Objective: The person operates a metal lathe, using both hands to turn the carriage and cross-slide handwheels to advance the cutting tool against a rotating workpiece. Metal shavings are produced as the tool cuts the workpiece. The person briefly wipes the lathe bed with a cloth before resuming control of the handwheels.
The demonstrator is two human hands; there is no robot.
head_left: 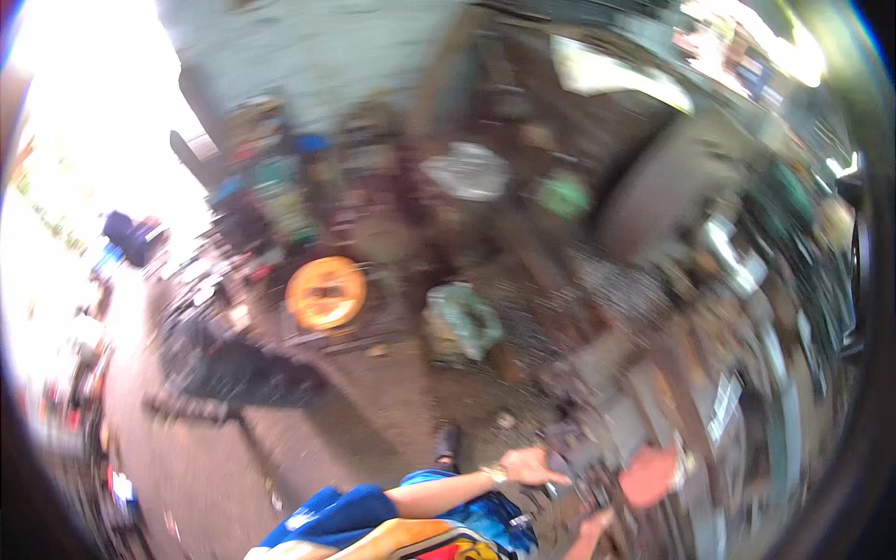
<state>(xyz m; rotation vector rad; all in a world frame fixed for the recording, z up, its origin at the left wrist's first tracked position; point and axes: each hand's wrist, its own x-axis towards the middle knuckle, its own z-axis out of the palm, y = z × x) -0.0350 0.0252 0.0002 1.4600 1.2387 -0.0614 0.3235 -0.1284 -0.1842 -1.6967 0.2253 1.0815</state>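
Observation:
The picture is smeared by motion. My left hand [530,466], with a light-coloured band at the wrist, reaches out to the right in front of my body. Its fingers look apart, and no held thing can be made out in it. Close by, my right hand [592,534] shows at the lower edge, too blurred to tell its fingers. Dark metal-looking clutter [571,439] lies just beyond my left hand. A flat, rounded reddish thing [649,476] is a little to the right of both hands; its kind cannot be told.
An orange round thing [326,293] lies on the ground ahead, left of a pale green plastic bag [463,320]. A long dark object [238,369] lies at the left. Metal and wood pieces [691,392] crowd the right. A pale wall [308,56] stands behind.

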